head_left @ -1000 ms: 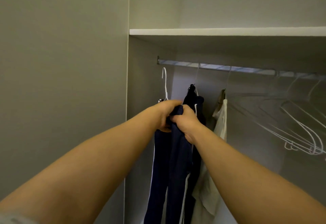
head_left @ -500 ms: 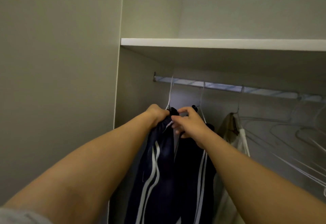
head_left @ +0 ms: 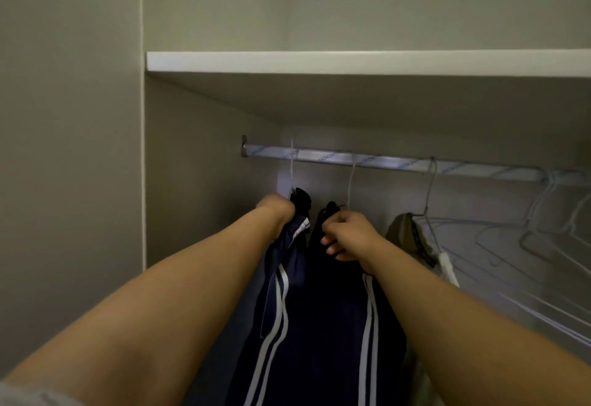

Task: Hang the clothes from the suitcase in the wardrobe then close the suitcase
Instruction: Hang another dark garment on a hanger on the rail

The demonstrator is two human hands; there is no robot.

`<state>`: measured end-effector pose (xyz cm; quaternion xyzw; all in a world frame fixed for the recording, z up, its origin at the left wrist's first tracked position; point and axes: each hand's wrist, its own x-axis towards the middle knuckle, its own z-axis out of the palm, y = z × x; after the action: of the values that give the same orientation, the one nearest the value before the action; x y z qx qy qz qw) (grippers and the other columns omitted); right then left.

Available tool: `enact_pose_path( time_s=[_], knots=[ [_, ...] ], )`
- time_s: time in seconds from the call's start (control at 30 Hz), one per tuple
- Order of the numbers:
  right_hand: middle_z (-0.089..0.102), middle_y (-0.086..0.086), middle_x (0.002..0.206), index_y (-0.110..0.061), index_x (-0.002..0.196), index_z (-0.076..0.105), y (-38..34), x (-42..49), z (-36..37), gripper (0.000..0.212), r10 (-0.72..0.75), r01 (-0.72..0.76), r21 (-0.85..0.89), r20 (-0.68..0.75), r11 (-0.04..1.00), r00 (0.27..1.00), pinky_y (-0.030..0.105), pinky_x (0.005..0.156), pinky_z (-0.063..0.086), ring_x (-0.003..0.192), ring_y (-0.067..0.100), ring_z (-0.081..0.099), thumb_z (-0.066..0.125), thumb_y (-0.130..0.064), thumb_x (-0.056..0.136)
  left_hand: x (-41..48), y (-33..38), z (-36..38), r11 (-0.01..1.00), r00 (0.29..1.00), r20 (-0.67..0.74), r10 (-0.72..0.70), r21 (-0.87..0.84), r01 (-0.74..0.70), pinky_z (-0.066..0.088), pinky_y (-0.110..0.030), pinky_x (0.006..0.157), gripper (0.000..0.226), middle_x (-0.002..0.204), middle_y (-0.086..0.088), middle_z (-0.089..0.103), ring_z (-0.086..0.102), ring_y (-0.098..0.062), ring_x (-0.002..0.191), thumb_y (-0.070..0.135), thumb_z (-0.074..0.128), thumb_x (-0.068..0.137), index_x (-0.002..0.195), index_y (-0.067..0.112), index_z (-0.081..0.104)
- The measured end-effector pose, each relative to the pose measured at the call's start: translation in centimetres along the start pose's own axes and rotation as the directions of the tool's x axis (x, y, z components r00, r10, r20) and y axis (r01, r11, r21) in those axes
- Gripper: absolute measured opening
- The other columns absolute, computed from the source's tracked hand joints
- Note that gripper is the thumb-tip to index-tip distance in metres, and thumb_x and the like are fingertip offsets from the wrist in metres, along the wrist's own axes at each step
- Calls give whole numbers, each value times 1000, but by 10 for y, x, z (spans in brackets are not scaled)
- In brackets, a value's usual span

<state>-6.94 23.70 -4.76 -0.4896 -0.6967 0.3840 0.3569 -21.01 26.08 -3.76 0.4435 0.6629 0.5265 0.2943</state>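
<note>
- Here's the wardrobe (head_left: 198, 188): pale grey-green panels on every side, dim at the back and brighter at the front.
- A white shelf (head_left: 351, 63) runs straight across the upper part, and its front edge catches the light.
- Below it a metal rail (head_left: 393, 162) starts at a bracket on the left wall and carries on to the right edge (there is printing on its wrapping, too small to read).
- Along the rail from the left come a white hanger hook (head_left: 292, 168), a second thin hook (head_left: 351, 181) and a grey wire hook (head_left: 430, 188). A bunch of empty wire hangers (head_left: 543, 239) crowds the far right.
- The clothes are on the rail. The navy striped garment (head_left: 281, 303) hangs under the white hook, with twin white stripes running down it.
- Right against it hangs the second navy garment (head_left: 335, 341), also striped, under the thin hook.
- An olive garment (head_left: 404, 236) hangs from the grey wire hook, just to the right of the navy pair.
- Both bare forearms rise from the bottom corners and converge on the tops of the navy clothes.
- The left hand (head_left: 276, 213) shows its back, with the fingers curled out of sight into the bunched top of the navy striped garment, gripping it just under the white hook.
- The right hand (head_left: 350, 236) is close by but apart from the left. Its fingers (head_left: 331, 240) are curled and pinch the top of the second navy garment below its hook. I cannot tell whether they also touch the hanger.
- A grey sleeve (head_left: 32, 396) peeks in at the bottom left corner.
</note>
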Motion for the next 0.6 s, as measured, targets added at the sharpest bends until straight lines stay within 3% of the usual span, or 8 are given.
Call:
enact_pose_path(
  time_s=[0.03, 0.07, 0.1, 0.13, 0.17, 0.27, 0.43, 0.6],
  knots=[
    [55, 2, 68, -17, 78, 50, 0, 1, 0, 19, 3, -3, -5, -3, 1000, 1000, 21, 50, 38, 51, 13, 46, 43, -8, 93, 1, -5, 1, 999, 997, -48, -54, -7, 54, 47, -21, 67, 37, 126, -13, 57, 56, -25, 111, 12, 44, 98, 133, 0, 46],
    [55, 2, 68, -17, 76, 49, 0, 2, -1, 21, 3, -3, -4, -7, 1000, 1000, 21, 49, 38, 51, 13, 46, 43, -8, 93, 1, -11, 0, 982, 1000, -25, -17, 185, 21, 48, -22, 82, 37, 135, -11, 52, 53, -25, 120, 14, 45, 98, 133, 3, 45],
    [55, 3, 68, -17, 76, 50, 0, 3, -2, 21, 0, 0, 0, -13, 1000, 1000, 20, 48, 38, 51, 13, 46, 43, -8, 93, -3, -15, 4, 865, 998, 7, 67, 498, -62, 44, -24, 95, 37, 138, -10, 49, 49, -25, 126, 15, 46, 98, 133, 5, 44],
    [54, 3, 68, -17, 76, 50, -1, 3, -3, 21, -2, 2, 8, -17, 1000, 1000, 20, 48, 37, 50, 13, 46, 42, -8, 93, -4, -14, 4, 805, 994, 16, 107, 585, -96, 41, -24, 99, 37, 139, -10, 48, 48, -25, 127, 15, 46, 98, 133, 5, 44],
    [54, 3, 68, -16, 76, 50, -2, 4, -4, 21, -2, 2, 15, -21, 1000, 1000, 19, 48, 37, 50, 13, 45, 42, -8, 94, -4, -15, 5, 875, 996, 22, 87, 477, -87, 43, -19, 95, 37, 139, -11, 48, 48, -26, 128, 14, 45, 98, 133, 4, 45],
    [54, 3, 67, -18, 75, 49, 0, 1, -5, 22, -9, 10, 12, -28, 1000, 1000, 19, 48, 37, 50, 13, 45, 42, -8, 94, -10, -7, 4, 995, 999, 35, -41, 94, 37, 41, -9, 44, 38, 138, -18, 50, 49, -31, 127, 12, 41, 99, 134, -3, 45],
    [55, 2, 67, -18, 75, 51, 7, -15, -11, 23, -1, 1, 3, -6, 1000, 1000, 20, 49, 39, 51, 13, 46, 42, -9, 94, -26, -5, 6, 990, 998, 32, -48, 133, 44, 39, -26, 75, 45, 125, -22, 53, 56, -33, 112, 15, 45, 98, 138, -4, 39],
    [55, 3, 67, -18, 76, 52, 13, -47, -22, 22, -4, 4, 26, 3, 1000, 1000, 21, 48, 40, 51, 14, 47, 42, -9, 94, -63, -6, 4, 958, 999, -29, 17, 288, -8, 42, -38, 97, 51, 136, -22, 48, 49, -36, 124, 16, 53, 93, 137, -3, 36]
  ],
)
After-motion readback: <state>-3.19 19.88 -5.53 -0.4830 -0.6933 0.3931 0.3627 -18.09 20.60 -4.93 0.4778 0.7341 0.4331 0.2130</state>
